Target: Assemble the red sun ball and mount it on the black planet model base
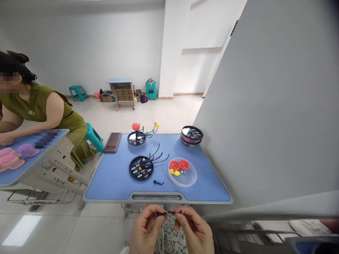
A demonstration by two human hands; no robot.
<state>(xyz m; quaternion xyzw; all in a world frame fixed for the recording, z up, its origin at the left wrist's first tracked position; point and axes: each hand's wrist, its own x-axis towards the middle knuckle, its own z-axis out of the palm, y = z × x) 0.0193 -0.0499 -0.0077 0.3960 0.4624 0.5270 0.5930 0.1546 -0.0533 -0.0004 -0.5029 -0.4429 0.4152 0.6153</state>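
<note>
Below the desk's front edge, my left hand (149,225) and my right hand (192,227) pinch a small black plastic rod (171,212) between them, one at each end. Nearest on the blue desk (111,187) lies another short black rod with a ring end (158,182). Behind it sits a round black base (137,174) with several curved black arms (156,157) rising from it. To its right, a clear round tray (189,180) holds two red half-shells (174,165) and several small coloured balls (176,173).
A planet model (136,135) with a red ball stands at the desk's back, and stacked round black cases (191,134) at the back right. A co-worker (53,109) sits at another desk on the left. A grey panel (278,123) rises on the right.
</note>
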